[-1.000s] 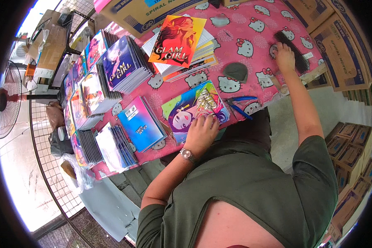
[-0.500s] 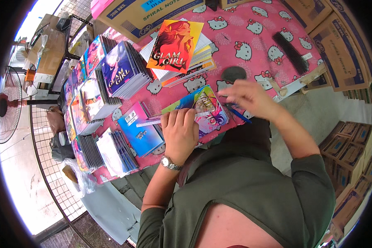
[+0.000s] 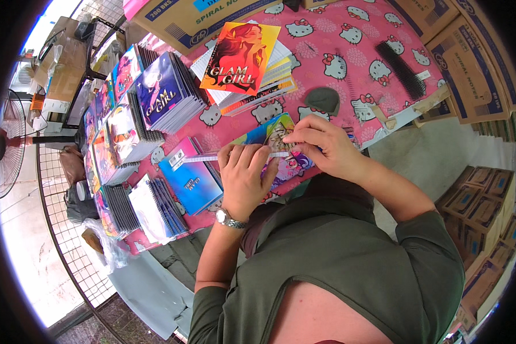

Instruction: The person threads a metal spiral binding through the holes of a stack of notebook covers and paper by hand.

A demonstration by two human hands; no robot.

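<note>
My left hand [image 3: 243, 172], a watch on its wrist, has its fingers folded over a narrow white strip [image 3: 203, 158], perhaps a notebook seen edge-on. The strip runs from above a blue-and-pink spiral notebook [image 3: 192, 180] to close by my right hand [image 3: 324, 146]. The fingertips of that hand are pinched near the strip's right end; anything between them is too small to make out. Beneath both hands lies a colourful notebook [image 3: 284, 172] with a cartoon figure on its cover, partly hidden.
Stacks of spiral notebooks [image 3: 166, 94] crowd the left side of the pink patterned tablecloth [image 3: 304, 57]. A yellow-and-red notebook [image 3: 241, 57] tops the middle pile. A grey oval object [image 3: 322, 101], a bundle of black spiral coils [image 3: 400, 71] and cardboard boxes [image 3: 467, 74] lie beyond.
My right hand has moved left to the strip's end, and its fingers have drawn together. The blue tool seen beside it is now mostly hidden. My left hand keeps its hold.
</note>
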